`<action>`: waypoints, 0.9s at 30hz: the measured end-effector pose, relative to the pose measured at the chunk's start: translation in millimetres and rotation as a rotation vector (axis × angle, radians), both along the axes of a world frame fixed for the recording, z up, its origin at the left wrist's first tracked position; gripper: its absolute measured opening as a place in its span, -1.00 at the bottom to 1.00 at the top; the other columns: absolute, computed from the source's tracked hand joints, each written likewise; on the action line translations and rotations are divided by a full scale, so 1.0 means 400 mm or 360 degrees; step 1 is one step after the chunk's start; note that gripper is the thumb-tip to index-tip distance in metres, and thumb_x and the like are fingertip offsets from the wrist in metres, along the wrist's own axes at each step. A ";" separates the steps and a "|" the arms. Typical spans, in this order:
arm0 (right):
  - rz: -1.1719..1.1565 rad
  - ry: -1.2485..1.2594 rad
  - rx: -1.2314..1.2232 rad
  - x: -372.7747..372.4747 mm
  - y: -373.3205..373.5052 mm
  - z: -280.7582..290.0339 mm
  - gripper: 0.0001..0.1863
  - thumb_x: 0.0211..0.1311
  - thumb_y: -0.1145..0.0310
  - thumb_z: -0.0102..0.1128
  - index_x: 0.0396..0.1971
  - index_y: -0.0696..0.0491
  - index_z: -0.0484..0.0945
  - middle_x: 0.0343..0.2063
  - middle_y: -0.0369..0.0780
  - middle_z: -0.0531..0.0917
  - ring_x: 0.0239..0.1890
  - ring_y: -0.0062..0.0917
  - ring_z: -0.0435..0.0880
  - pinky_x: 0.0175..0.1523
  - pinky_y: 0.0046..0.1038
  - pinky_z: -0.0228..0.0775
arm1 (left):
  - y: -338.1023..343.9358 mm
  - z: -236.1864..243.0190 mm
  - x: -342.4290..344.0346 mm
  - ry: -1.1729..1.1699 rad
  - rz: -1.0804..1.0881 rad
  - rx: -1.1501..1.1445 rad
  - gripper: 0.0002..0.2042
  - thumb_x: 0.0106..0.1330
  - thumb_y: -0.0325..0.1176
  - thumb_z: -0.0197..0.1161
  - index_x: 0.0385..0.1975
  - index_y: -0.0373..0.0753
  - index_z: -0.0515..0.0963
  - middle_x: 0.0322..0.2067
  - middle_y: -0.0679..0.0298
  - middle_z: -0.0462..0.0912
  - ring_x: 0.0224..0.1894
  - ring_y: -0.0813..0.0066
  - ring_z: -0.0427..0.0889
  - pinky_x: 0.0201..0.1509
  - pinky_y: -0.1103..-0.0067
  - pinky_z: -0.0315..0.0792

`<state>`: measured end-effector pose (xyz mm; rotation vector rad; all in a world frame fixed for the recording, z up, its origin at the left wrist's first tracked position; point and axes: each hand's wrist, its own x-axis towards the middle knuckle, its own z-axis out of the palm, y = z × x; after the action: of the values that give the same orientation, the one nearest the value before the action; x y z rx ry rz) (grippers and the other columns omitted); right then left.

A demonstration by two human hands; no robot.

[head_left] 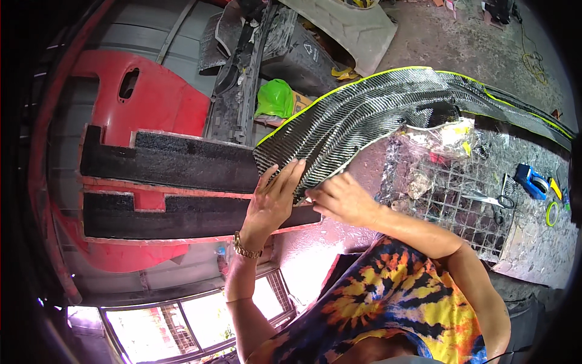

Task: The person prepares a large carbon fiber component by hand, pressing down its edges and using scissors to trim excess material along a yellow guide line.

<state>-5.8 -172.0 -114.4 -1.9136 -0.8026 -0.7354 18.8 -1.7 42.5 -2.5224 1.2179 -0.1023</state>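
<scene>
A long curved strip of black carbon-fibre cloth (339, 115), edged in yellow-green along its far side, stretches from the middle toward the right. My left hand (276, 191), with a gold watch (245, 246) on its wrist, presses on the cloth's near left end, fingers stretched out. Just to the right, my right hand (342, 199) has its fingers curled and pressed together at the lower corner of the cloth. The pinched edge is partly hidden by the fingers. Two black panels with reddish edges (170, 161) (176, 215) lie to the left of my hands.
Scissors (494, 199), a blue tape dispenser (532, 181) and a yellow-green tape roll (551, 213) lie on the worktable (539, 249) at right. Crumpled clear plastic (445, 138) sits beside the cloth. Red body panels (145, 91) stand left; a green bag (274, 99) lies beyond.
</scene>
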 end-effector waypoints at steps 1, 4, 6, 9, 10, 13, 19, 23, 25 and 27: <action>0.0002 0.0001 0.0006 -0.009 0.023 -0.002 -0.52 0.18 0.16 0.32 0.09 0.00 0.56 -0.31 -0.27 0.49 -0.11 -0.38 0.50 -0.03 -0.30 0.27 | 0.003 0.005 -0.003 0.0062 0.0035 -0.0057 -0.40 0.20 -0.57 0.14 0.33 -0.31 0.33 0.31 0.28 0.45 0.37 0.53 0.38 0.49 0.39 0.09; -0.0086 -0.0087 -0.0066 -0.003 0.074 0.008 -0.64 0.18 0.23 0.32 -0.03 0.01 0.64 -0.34 -0.34 0.50 -0.22 -0.46 0.48 -0.09 -0.33 0.24 | 0.014 0.009 0.002 0.0140 0.0060 -0.0118 -0.38 0.18 -0.58 0.15 0.34 -0.32 0.31 0.35 0.26 0.41 0.39 0.49 0.36 0.47 0.39 0.13; -0.0062 -0.0102 -0.0033 0.006 0.077 0.016 -0.70 0.19 0.28 0.25 -0.09 0.03 0.64 -0.37 -0.34 0.47 -0.22 -0.46 0.47 -0.10 -0.36 0.24 | 0.019 0.011 0.009 0.0153 0.0051 -0.0138 -0.38 0.18 -0.58 0.16 0.34 -0.32 0.31 0.35 0.25 0.41 0.40 0.48 0.35 0.46 0.39 0.15; -0.0032 -0.0119 -0.0005 0.012 0.073 0.021 -0.81 0.17 0.32 0.19 -0.26 0.03 0.65 -0.36 -0.35 0.47 -0.25 -0.48 0.46 -0.13 -0.38 0.22 | 0.032 0.009 0.012 0.0211 0.0017 -0.0135 -0.39 0.20 -0.56 0.15 0.34 -0.32 0.31 0.35 0.22 0.40 0.40 0.47 0.35 0.46 0.39 0.15; -0.0043 -0.0150 0.0034 0.012 0.072 0.019 -0.81 0.15 0.32 0.20 -0.26 0.03 0.65 -0.31 -0.34 0.52 -0.22 -0.48 0.48 -0.11 -0.38 0.23 | 0.041 0.005 0.013 0.0205 0.0017 -0.0056 -0.40 0.22 -0.56 0.13 0.34 -0.31 0.31 0.35 0.19 0.40 0.40 0.46 0.35 0.47 0.38 0.14; -0.0052 -0.0235 0.0126 0.019 0.065 0.014 -0.82 0.13 0.32 0.21 -0.28 0.03 0.64 -0.20 -0.31 0.58 -0.14 -0.48 0.52 -0.05 -0.34 0.27 | 0.047 -0.002 0.018 0.0228 0.0031 0.0006 -0.43 0.24 -0.55 0.10 0.34 -0.31 0.32 0.35 0.15 0.39 0.41 0.43 0.34 0.48 0.38 0.12; -0.0027 -0.0390 0.0219 0.031 0.066 -0.011 -0.84 0.11 0.33 0.25 -0.31 0.02 0.63 -0.15 -0.27 0.62 -0.06 -0.45 0.56 0.14 -0.23 0.34 | 0.027 0.008 0.010 0.0218 0.0052 0.0138 -0.47 0.28 -0.49 0.06 0.32 -0.29 0.34 0.39 0.14 0.31 0.44 0.37 0.28 0.50 0.33 0.08; 0.0188 -0.0309 0.0272 0.038 0.029 0.015 -0.80 0.09 0.24 0.33 -0.32 0.01 0.63 -0.26 -0.27 0.61 -0.15 -0.45 0.57 0.12 -0.21 0.37 | 0.028 0.001 0.005 0.0084 0.0001 0.0350 -0.50 0.32 -0.43 0.04 0.30 -0.30 0.35 0.43 0.15 0.23 0.45 0.36 0.22 0.51 0.32 0.06; 0.0122 -0.0256 0.0169 0.104 -0.043 0.057 -0.78 0.10 0.19 0.38 -0.41 0.01 0.59 -0.36 -0.24 0.56 -0.21 -0.40 0.57 -0.02 -0.25 0.40 | 0.035 -0.003 0.003 0.0074 -0.0011 0.0386 -0.51 0.33 -0.42 0.04 0.30 -0.30 0.35 0.43 0.15 0.24 0.45 0.35 0.23 0.51 0.33 0.06; 0.0076 0.0000 0.0270 0.199 -0.105 0.093 -0.71 0.14 0.16 0.37 -0.48 0.07 0.54 -0.39 -0.19 0.57 -0.25 -0.24 0.58 -0.14 -0.22 0.41 | 0.037 0.000 -0.011 0.0059 -0.0017 0.0431 -0.51 0.34 -0.41 0.04 0.29 -0.31 0.35 0.43 0.14 0.24 0.45 0.35 0.23 0.51 0.33 0.06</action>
<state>74.0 -213.9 -77.4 -1.7376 -0.7589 -0.7499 14.6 13.2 42.7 -2.2925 1.1725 0.1014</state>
